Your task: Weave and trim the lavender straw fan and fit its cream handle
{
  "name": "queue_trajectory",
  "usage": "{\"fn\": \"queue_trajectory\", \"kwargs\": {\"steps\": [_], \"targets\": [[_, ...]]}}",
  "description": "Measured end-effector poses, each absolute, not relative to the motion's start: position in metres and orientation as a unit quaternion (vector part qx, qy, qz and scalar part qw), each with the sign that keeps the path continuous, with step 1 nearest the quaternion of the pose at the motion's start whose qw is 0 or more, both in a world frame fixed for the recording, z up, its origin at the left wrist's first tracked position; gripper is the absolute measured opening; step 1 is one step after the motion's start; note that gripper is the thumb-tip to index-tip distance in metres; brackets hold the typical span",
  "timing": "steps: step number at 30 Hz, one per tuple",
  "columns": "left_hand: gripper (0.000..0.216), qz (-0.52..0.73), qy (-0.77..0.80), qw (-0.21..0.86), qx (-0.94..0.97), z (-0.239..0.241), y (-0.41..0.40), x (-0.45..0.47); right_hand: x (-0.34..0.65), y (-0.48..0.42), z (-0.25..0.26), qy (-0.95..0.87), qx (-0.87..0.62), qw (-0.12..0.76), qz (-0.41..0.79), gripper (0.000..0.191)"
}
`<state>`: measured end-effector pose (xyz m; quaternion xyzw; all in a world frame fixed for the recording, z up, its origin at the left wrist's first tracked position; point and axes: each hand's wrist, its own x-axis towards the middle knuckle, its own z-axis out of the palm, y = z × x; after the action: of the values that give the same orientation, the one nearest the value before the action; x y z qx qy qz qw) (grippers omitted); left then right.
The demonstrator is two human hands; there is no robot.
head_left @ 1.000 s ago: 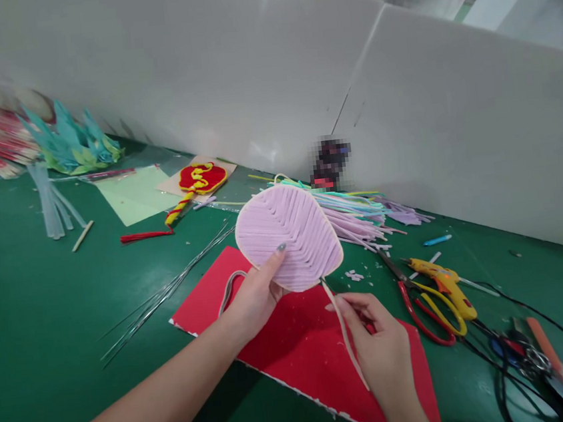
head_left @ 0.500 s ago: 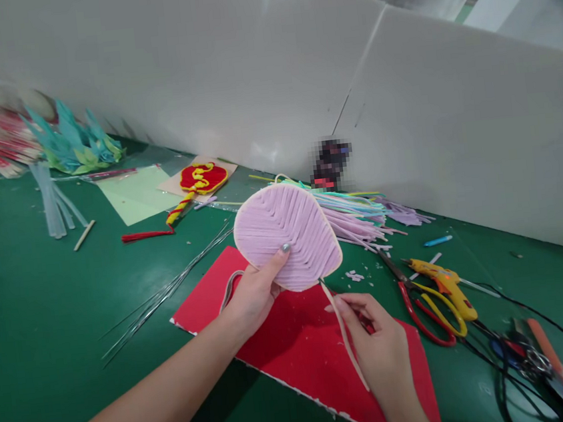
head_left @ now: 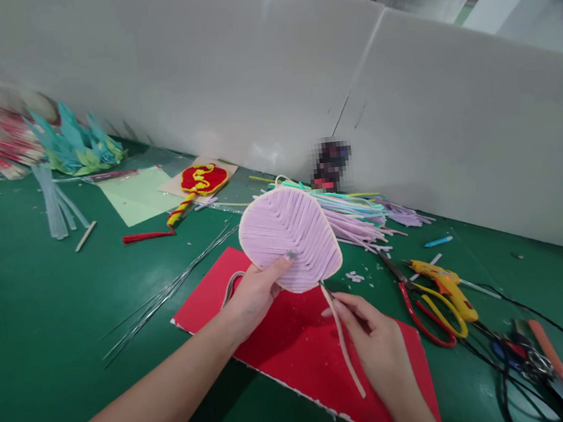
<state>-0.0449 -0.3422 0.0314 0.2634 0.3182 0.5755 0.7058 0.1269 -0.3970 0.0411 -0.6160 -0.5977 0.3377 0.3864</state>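
A leaf-shaped lilac fan, covered in rows of chenille stems with a cream edge, is held up over a red board. My left hand grips its lower left side, thumb on the front. From the fan's lower tip hangs a cream chenille stem, its free end over the board. My right hand is closed in a pinch at the upper part of this stem, just below the tip. A dark bit shows between tip and fingers; the fingertips are partly hidden.
Lilac and mint chenille stems lie behind the fan. On the right are scissors, a yellow glue gun and a black cable. Thin wires lie left of the board. A red-and-yellow fan rests near the wall.
The fan has shifted and turned slightly in my left hand's grip. The cream stem's free end has swung a little left and down, away from my right palm.
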Motion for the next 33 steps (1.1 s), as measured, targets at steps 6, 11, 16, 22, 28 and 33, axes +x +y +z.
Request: {"fn": "queue_trajectory", "kwargs": {"steps": [6,11,16,22,28,33], "targets": [[0.058,0.49,0.233,0.74,0.398,0.031,-0.343,-0.047,0.133,-0.394,0.04,-0.471,-0.63,0.502,0.359,0.029],[0.059,0.472,0.242,0.738,0.417,0.037,-0.343,-0.05,0.131,-0.39,0.045,-0.364,-0.592,0.597,0.4,0.031],[0.054,0.473,0.254,0.737,0.411,0.032,-0.339,-0.054,0.131,-0.39,0.048,-0.366,-0.58,0.592,0.424,0.032],[0.055,0.47,0.246,0.744,0.406,0.026,-0.334,-0.056,0.131,-0.389,0.046,-0.325,-0.564,0.648,0.396,0.035],[0.052,0.468,0.253,0.744,0.404,0.029,-0.335,-0.057,0.135,-0.387,0.045,-0.311,-0.564,0.655,0.395,0.035],[0.052,0.468,0.263,0.745,0.396,0.031,-0.335,-0.057,0.133,-0.386,0.049,-0.332,-0.58,0.622,0.409,0.037]]}}
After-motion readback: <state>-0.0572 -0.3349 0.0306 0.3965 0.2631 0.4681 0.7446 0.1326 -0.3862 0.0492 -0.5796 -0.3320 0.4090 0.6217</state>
